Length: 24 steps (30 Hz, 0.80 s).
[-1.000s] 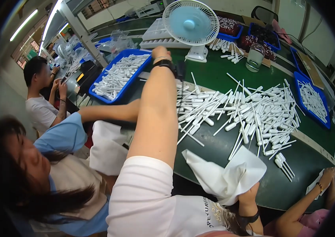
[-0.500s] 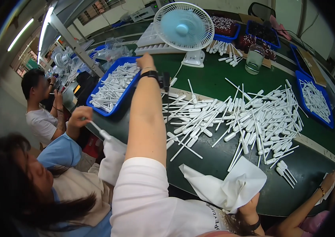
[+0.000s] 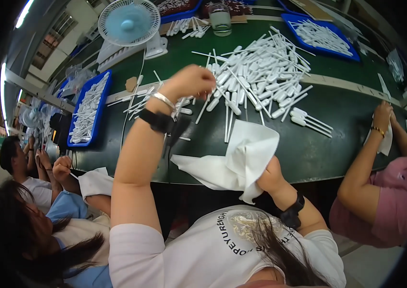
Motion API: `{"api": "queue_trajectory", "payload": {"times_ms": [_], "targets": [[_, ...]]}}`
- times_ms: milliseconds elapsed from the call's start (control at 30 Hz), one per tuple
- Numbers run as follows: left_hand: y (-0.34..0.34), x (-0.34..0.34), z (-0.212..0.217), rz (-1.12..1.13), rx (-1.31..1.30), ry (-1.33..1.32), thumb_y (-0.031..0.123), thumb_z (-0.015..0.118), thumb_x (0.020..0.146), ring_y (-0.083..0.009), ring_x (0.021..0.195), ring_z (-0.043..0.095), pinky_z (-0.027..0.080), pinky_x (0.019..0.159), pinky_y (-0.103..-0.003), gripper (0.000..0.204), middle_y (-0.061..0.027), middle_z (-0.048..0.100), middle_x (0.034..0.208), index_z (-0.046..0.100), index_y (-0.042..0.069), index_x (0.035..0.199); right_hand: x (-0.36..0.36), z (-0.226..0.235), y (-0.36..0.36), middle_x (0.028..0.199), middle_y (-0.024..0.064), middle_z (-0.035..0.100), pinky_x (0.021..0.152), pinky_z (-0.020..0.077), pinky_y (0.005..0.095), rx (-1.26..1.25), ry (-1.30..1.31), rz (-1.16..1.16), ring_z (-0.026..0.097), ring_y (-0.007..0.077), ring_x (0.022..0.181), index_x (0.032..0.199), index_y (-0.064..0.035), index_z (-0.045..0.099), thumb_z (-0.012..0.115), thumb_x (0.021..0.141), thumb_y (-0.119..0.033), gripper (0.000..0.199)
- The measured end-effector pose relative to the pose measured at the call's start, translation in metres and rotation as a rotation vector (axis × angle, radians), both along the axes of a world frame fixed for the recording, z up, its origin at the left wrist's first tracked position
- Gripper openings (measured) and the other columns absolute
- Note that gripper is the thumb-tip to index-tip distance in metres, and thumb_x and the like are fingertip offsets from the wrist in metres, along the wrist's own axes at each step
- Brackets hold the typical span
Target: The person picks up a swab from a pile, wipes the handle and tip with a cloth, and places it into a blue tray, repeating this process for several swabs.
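My left hand [image 3: 189, 84] hangs over the left edge of a heap of white plastic droppers [image 3: 256, 79] on the green table. Its fingers are loosely bent and apart, and no dropper shows in them. A silver bracelet and a black strap circle that wrist. Gathered in my right hand [image 3: 270, 176], a white cloth [image 3: 251, 149] fans out over the table's front edge. Right of the heap, a few droppers [image 3: 311, 122] lie side by side. Some looser ones are partly hidden behind my left wrist.
Blue trays of droppers stand at left [image 3: 89, 108] and far right [image 3: 357, 50]. At the back are a fan [image 3: 129, 24] and a glass jar [image 3: 220, 20]. One person [image 3: 35, 230] sits left with a white cloth; another [image 3: 376, 192] works at right.
My left hand has come back from the left blue tray to the dropper heap. The view has swung right and downward. My right hand still holds the cloth.
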State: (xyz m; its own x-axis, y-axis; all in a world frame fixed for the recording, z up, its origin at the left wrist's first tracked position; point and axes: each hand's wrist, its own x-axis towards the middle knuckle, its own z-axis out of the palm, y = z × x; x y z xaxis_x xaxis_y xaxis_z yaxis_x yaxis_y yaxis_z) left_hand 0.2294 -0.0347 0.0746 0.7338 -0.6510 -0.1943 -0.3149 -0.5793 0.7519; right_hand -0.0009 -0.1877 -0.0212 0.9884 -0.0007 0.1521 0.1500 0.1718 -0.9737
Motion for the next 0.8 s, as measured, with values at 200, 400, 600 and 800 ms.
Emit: {"api": "queue_trajectory", "payload": {"times_ms": [200,400,600,800], "targets": [[-0.040,-0.062,-0.044,0.070,0.483,-0.393,0.028,0.058,0.072,-0.0172,0.054,0.059,0.046,0.050,-0.027,0.029,-0.0094,0.061,0.066,0.061,0.000,0.076,-0.005,-0.004,-0.001,0.092,0.0085,0.059,0.072,0.0438,0.0277,-0.096,-0.055,-0.020,0.056,0.0149,0.082,0.100,0.0005,0.054,0.050,0.080,-0.009,0.022],[-0.045,-0.067,-0.063,0.223,0.539,-0.569,0.036,0.057,0.071,-0.0194,0.053,0.059,0.046,0.050,-0.028,0.037,-0.0117,0.061,0.067,0.062,0.000,0.074,-0.008,-0.003,0.004,0.086,0.0095,0.061,0.069,0.0441,0.0279,-0.104,-0.079,-0.061,0.057,0.0165,0.078,0.096,0.0004,0.055,0.049,0.079,-0.010,0.021],[0.000,-0.075,-0.049,0.452,-0.091,0.393,0.028,0.054,0.078,-0.0117,0.046,0.051,0.040,0.041,-0.022,0.025,-0.0081,0.058,0.061,0.056,0.003,0.079,-0.008,0.002,0.002,0.086,0.0084,0.061,0.070,0.0439,0.0274,-0.106,-0.053,-0.059,0.056,0.0156,0.078,0.096,0.0006,0.055,0.049,0.080,-0.010,0.020],[0.035,-0.141,-0.055,0.375,-0.770,0.856,0.024,0.053,0.082,-0.0090,0.045,0.050,0.038,0.040,-0.018,0.020,-0.0061,0.054,0.057,0.051,0.004,0.083,-0.005,-0.005,0.001,0.095,0.0063,0.058,0.074,0.0435,0.0262,0.015,-0.046,-0.039,0.055,0.0133,0.085,0.102,0.0008,0.053,0.048,0.082,-0.009,0.022]]}}
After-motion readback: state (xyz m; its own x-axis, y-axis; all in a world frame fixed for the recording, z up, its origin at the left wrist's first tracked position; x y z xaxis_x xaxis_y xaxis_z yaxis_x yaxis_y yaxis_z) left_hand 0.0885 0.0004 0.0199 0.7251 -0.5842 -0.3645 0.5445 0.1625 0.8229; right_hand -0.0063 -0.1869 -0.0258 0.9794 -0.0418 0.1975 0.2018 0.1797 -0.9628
